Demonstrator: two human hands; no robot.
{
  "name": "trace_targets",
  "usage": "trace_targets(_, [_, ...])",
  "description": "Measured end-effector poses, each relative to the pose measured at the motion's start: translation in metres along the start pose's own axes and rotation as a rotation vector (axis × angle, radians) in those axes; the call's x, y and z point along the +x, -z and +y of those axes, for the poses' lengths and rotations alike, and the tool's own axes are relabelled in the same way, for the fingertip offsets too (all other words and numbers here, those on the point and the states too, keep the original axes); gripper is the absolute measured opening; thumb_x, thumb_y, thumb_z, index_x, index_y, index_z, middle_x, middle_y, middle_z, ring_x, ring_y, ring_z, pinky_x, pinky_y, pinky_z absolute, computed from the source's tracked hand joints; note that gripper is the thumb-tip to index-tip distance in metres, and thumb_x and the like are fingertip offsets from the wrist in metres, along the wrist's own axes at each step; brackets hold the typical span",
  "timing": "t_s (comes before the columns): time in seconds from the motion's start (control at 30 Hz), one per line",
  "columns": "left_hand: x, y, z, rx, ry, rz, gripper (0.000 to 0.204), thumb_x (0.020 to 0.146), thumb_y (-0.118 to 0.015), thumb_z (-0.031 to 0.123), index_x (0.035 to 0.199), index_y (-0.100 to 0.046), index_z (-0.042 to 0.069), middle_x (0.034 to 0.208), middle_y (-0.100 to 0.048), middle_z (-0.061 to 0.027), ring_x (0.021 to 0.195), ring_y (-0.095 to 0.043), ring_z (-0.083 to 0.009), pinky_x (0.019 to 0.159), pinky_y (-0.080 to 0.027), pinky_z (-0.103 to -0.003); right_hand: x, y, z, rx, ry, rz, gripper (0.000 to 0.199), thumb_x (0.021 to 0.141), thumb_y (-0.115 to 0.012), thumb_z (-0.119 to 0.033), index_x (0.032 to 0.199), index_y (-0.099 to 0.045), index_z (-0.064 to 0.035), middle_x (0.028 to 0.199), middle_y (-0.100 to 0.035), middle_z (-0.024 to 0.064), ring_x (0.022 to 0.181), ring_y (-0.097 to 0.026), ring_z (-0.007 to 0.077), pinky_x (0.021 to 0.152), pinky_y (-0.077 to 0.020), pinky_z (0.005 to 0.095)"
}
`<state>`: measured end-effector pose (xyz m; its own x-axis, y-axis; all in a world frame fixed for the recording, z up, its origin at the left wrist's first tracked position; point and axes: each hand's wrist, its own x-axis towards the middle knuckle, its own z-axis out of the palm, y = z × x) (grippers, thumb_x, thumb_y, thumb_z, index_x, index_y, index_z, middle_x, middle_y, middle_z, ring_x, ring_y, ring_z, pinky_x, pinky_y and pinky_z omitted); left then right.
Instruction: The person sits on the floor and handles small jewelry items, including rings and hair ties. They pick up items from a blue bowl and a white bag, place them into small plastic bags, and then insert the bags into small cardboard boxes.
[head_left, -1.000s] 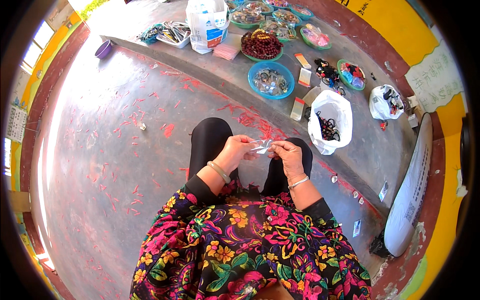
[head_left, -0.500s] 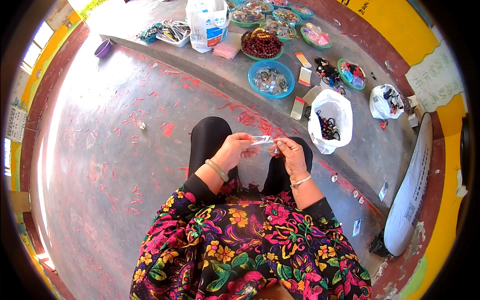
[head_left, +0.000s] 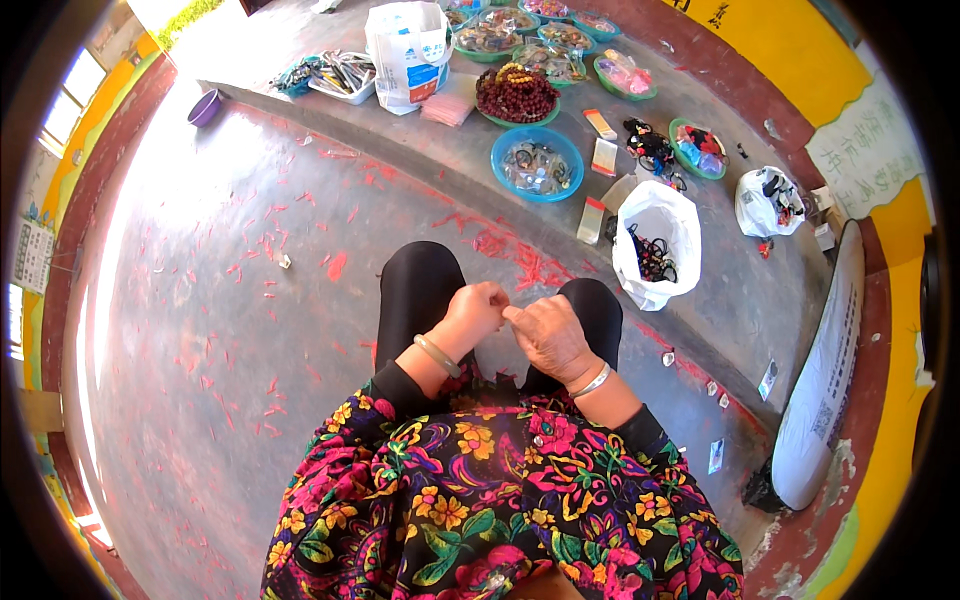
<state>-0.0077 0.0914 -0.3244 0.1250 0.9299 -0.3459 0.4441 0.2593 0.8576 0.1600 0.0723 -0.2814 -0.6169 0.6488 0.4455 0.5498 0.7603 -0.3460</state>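
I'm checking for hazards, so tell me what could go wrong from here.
The left hand and right hand meet over the lap; anything small pinched there, which the fingers would hide, might slip and get lost among the red scraps on the floor.

The open white bag stands near the edge of the ledge, close to the right knee; a bump could tip it and spill the dark bands.

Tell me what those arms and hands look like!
The left sleeve and right sleeve are black with pink and yellow flowers and green leaves, ending in black cuffs. The left grip is gloveless, with a pale bangle behind it. The right grip is gloveless too, with a silver bangle.
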Motion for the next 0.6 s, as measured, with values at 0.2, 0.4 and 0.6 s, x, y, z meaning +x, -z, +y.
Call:
trace_targets(0.2, [-0.013,-0.007,-0.002,0.365,-0.300,0.121,0.017,0.072,-0.066,0.016,0.082,-0.065,0.003,0.075,-0.065,-0.0149,0.069,-0.064,-0.0304,0.063,-0.050,-0.036,-0.006,-0.004,0.003,-0.207,-0.036,-0.195,0.005,0.073,-0.055,-0.010,0.078,-0.055,-0.0097,0.061,-0.053,0.0041,0.065,-0.055,0.0225,0.063,-0.0386,0.0362])
trace_targets(0.4, [-0.017,-0.012,0.003,0.289,-0.268,0.071,0.013,0.075,-0.062,0.013,0.084,-0.066,0.004,0.076,-0.064,-0.0169,0.069,-0.064,-0.0309,0.062,-0.050,-0.036,-0.011,-0.001,-0.001,-0.187,-0.068,-0.252,0.005,0.074,-0.053,-0.011,0.076,-0.057,-0.0104,0.058,-0.056,0.0049,0.061,-0.058,0.0227,0.062,-0.0395,0.0357])
trace_targets(0.6, [-0.018,-0.018,0.000,0.277,-0.342,0.043,0.015,0.078,-0.057,0.009,0.087,-0.067,0.003,0.076,-0.064,-0.0177,0.070,-0.064,-0.0323,0.064,-0.051,-0.037,-0.016,0.000,-0.001,-0.168,-0.190,-0.288,0.007,0.077,-0.054,-0.015,0.077,-0.059,-0.0099,0.056,-0.058,0.0095,0.055,-0.060,0.0260,0.055,-0.0407,0.0370])
